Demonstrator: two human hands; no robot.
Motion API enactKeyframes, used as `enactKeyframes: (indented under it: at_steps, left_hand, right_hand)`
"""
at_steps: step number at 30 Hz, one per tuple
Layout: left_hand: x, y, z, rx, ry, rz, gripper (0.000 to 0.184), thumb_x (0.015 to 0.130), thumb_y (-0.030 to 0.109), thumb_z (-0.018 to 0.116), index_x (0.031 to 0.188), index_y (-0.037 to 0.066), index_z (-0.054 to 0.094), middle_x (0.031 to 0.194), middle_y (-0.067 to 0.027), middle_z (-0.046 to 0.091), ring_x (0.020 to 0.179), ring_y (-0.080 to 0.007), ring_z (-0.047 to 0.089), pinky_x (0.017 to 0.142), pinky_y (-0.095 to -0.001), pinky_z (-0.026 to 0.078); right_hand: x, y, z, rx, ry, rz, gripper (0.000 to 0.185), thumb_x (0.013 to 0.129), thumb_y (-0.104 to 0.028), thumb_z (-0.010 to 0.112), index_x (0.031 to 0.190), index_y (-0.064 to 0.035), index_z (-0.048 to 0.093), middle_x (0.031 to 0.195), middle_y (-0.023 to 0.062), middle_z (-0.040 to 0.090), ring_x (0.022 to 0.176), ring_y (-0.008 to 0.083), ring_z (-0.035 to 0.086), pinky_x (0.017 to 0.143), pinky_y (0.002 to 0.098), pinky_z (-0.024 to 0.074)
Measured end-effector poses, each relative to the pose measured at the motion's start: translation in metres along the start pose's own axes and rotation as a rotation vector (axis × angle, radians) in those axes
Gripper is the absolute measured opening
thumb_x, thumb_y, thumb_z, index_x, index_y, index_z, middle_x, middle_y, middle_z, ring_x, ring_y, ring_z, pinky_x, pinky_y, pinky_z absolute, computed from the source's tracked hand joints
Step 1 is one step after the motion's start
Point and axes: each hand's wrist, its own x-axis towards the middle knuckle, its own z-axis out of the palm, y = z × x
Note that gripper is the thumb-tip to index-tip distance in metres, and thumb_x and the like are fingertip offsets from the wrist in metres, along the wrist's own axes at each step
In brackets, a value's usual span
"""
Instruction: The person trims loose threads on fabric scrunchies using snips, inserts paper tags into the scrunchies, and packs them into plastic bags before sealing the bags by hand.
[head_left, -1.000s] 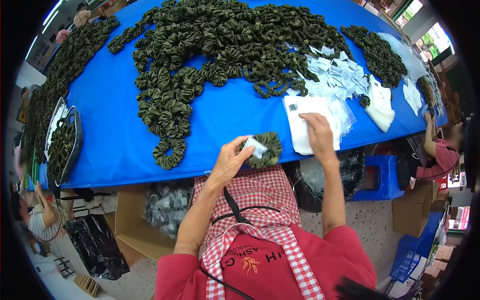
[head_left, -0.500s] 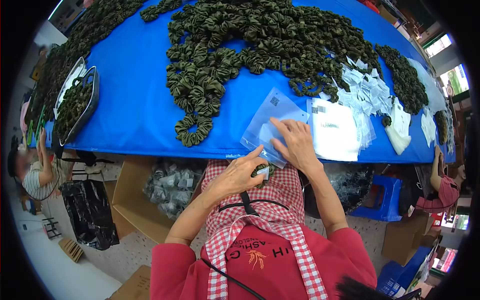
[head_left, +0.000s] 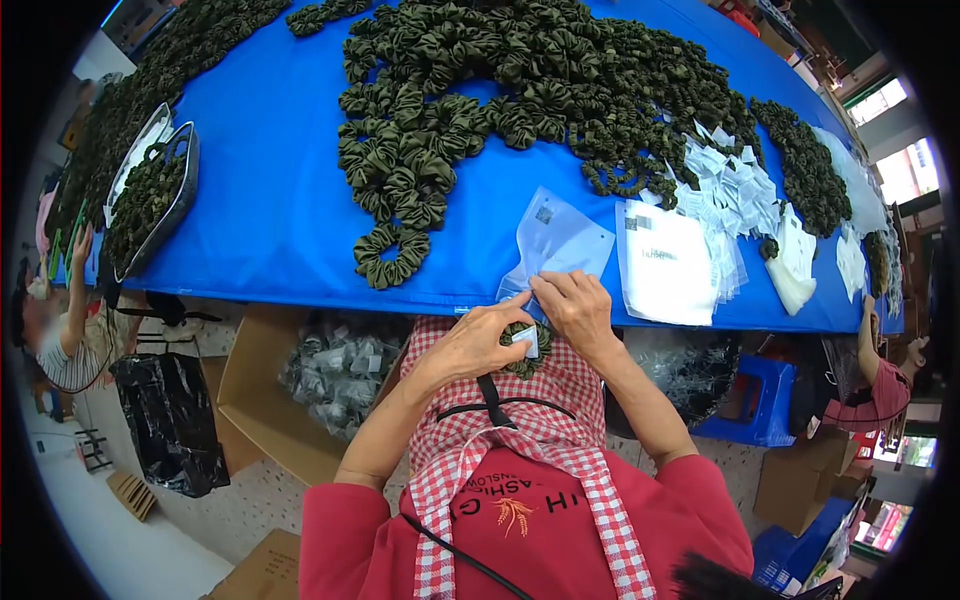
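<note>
My left hand (head_left: 472, 345) is closed on a dark green scrunchie (head_left: 523, 366) above my lap. A small white tag (head_left: 526, 341) shows on that scrunchie, beside my thumb. The index fingertip of this hand reaches the near end of a clear plastic bag (head_left: 562, 240). My right hand (head_left: 576, 312) pinches the same end, fingers pressed together. The bag slopes up over the table edge, its printed code square at the far corner. Whether its mouth is parted is hidden by my fingers.
A stack of clear bags (head_left: 668, 265) lies to the right, near a heap of small white packets (head_left: 730, 190). Many scrunchies (head_left: 430, 130) cover the blue table (head_left: 265, 220). A basket (head_left: 150, 215) stands left; below is a cardboard box (head_left: 265, 400) of packed bags. Other people sit at both sides.
My right hand has gone from lying spread on the bag to pinching its near end. The bag has bunched up there, and my left hand with the scrunchie has shifted slightly.
</note>
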Motion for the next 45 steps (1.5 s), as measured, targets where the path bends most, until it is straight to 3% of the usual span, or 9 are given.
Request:
enactKeyframes:
  at_steps: [8,12,16,19,25,32,36,39,45]
  left_hand:
    - [-0.001,-0.010,-0.005,-0.133,0.010,-0.042,0.039,0.084,0.018,0.064,0.117,-0.003,0.064,0.134,-0.0213,0.058,0.095,-0.0210,0.066,0.086,-0.0305,0.051]
    - [-0.010,-0.007,-0.006,-0.971,0.218,-0.056,0.031,0.094,0.010,0.060,0.122,-0.003,0.062,0.108,-0.0051,0.064,0.094,-0.0106,0.062,0.083,-0.0273,0.050]
    - [-0.014,-0.001,0.004,-0.726,0.469,0.038,0.032,0.091,0.009,0.065,0.121,-0.002,0.062,0.118,-0.0072,0.060,0.097,-0.0129,0.062,0.081,-0.0270,0.050]
    - [-0.010,-0.006,0.007,0.074,0.678,0.183,0.035,0.085,0.005,0.066,0.120,0.002,0.063,0.125,-0.0174,0.057,0.098,-0.0288,0.065,0.076,-0.0334,0.054]
    - [-0.004,0.001,0.001,0.155,0.553,0.027,0.060,0.085,0.005,0.065,0.141,0.007,0.045,0.137,-0.0212,0.049,0.099,-0.0411,0.064,0.079,-0.0435,0.055]
    - [0.022,-0.003,-0.008,0.225,0.367,0.105,0.074,0.086,0.003,0.062,0.151,0.007,0.029,0.130,-0.0299,0.054,0.099,-0.0442,0.062,0.082,-0.0486,0.052]
    - [0.033,-0.020,-0.014,0.098,0.368,0.057,0.066,0.086,0.008,0.060,0.147,0.001,0.035,0.120,-0.0281,0.060,0.098,-0.0399,0.065,0.086,-0.0427,0.050]
    - [0.036,-0.049,-0.006,-0.364,0.366,-0.048,0.050,0.091,0.015,0.063,0.134,-0.006,0.050,0.111,-0.0141,0.065,0.099,-0.0200,0.065,0.085,-0.0336,0.053]
    - [0.037,-0.035,-0.006,-1.104,0.326,-0.048,0.039,0.095,0.018,0.063,0.125,-0.005,0.055,0.111,-0.0103,0.066,0.098,-0.0151,0.066,0.080,-0.0332,0.059]
  right_hand:
    - [0.039,0.010,-0.028,0.125,0.147,0.320,0.011,0.080,-0.002,0.065,0.090,-0.0062,0.066,0.087,0.0048,0.062,0.077,0.0251,0.061,0.064,0.0364,0.0497]
    - [0.021,0.000,-0.027,0.195,-0.124,0.243,0.030,0.071,0.000,0.068,0.100,-0.0073,0.065,0.086,0.0072,0.060,0.076,0.0258,0.062,0.062,0.0376,0.0503]
    - [0.007,0.001,-0.012,0.402,-0.124,0.245,0.036,0.068,-0.003,0.070,0.104,-0.0040,0.063,0.086,0.0112,0.062,0.078,0.0296,0.064,0.061,0.0361,0.0513]
    - [0.010,-0.006,-0.010,0.507,-0.052,0.426,0.020,0.080,-0.005,0.068,0.099,-0.0011,0.068,0.082,0.0145,0.066,0.068,0.0257,0.064,0.057,0.0336,0.0493]
    - [0.020,-0.017,-0.021,0.554,-0.078,0.586,0.013,0.088,-0.008,0.066,0.097,-0.0004,0.070,0.078,0.0141,0.068,0.060,0.0211,0.063,0.056,0.0321,0.0482]
    - [0.028,-0.029,-0.020,0.426,0.104,0.247,0.010,0.084,-0.007,0.069,0.093,-0.0027,0.070,0.080,0.0115,0.069,0.065,0.0257,0.067,0.057,0.0333,0.0513]
    - [0.009,-0.025,-0.029,0.185,0.073,0.023,0.020,0.076,-0.011,0.076,0.095,-0.0088,0.070,0.071,0.0065,0.060,0.061,0.0232,0.061,0.053,0.0342,0.0466]
    - [-0.010,-0.013,-0.030,0.107,0.167,0.218,0.053,0.076,-0.015,0.079,0.124,-0.0075,0.059,0.083,0.0084,0.057,0.070,0.0229,0.057,0.058,0.0350,0.0458]
    - [-0.002,-0.013,-0.013,0.327,0.130,0.468,0.068,0.081,-0.007,0.071,0.142,-0.0059,0.042,0.089,0.0115,0.063,0.070,0.0256,0.059,0.062,0.0382,0.0490]
